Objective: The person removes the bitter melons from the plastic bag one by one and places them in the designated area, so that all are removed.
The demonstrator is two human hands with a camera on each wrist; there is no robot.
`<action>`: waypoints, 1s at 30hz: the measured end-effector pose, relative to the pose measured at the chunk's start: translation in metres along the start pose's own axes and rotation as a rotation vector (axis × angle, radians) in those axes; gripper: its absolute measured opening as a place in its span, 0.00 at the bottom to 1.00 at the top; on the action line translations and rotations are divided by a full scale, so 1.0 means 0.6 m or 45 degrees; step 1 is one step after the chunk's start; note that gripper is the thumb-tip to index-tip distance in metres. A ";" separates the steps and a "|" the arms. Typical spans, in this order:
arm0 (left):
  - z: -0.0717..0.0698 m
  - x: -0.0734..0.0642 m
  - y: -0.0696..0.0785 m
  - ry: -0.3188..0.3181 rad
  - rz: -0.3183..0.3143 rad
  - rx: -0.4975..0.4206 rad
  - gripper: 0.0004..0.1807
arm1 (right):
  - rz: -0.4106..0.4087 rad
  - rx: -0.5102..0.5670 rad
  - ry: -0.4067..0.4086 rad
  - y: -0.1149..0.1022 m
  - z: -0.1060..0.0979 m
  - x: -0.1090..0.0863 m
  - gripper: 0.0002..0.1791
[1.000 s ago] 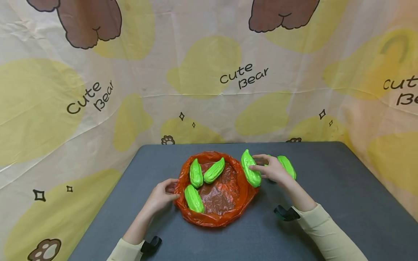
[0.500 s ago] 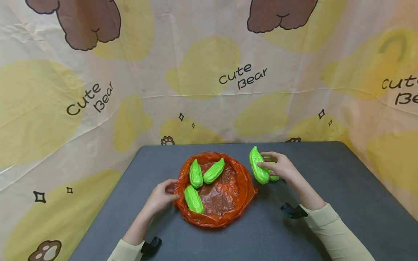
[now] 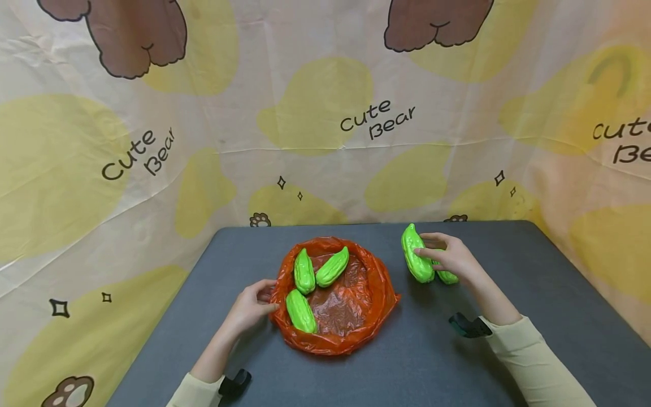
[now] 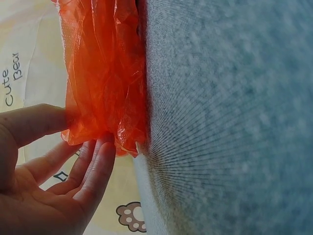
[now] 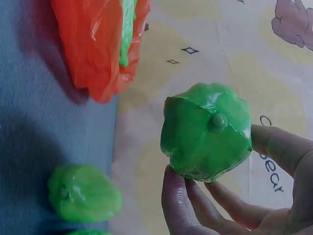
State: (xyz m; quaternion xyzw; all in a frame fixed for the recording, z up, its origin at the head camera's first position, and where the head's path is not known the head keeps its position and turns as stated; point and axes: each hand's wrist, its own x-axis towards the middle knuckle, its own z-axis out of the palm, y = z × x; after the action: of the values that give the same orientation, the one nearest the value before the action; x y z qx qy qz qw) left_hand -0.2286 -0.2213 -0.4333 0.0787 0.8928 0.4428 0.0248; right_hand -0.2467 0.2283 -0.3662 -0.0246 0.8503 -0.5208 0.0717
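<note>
Your right hand (image 3: 452, 257) pinches the green gourd (image 3: 420, 269) above the table (image 3: 407, 362), right of the red bag (image 3: 381, 291), your left hand (image 3: 250, 305) grips the bag's side; gourd's probably light, stiff, slick, so hold it across the middle.

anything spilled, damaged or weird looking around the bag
Nothing looks spilled or damaged. The red bag is crumpled, with a small corner jutting from its right side, but that seems ordinary for thin plastic. Three green vegetables lie inside it.
</note>
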 end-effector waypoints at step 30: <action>-0.003 -0.001 0.001 -0.003 -0.009 -0.003 0.28 | 0.041 -0.040 0.065 0.023 -0.060 -0.010 0.44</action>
State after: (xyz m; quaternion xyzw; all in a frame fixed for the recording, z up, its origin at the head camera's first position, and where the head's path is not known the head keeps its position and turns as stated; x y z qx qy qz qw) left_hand -0.2281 -0.2224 -0.4321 0.0759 0.8925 0.4437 0.0276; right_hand -0.2456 0.2669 -0.3617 0.0012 0.8603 -0.5065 0.0581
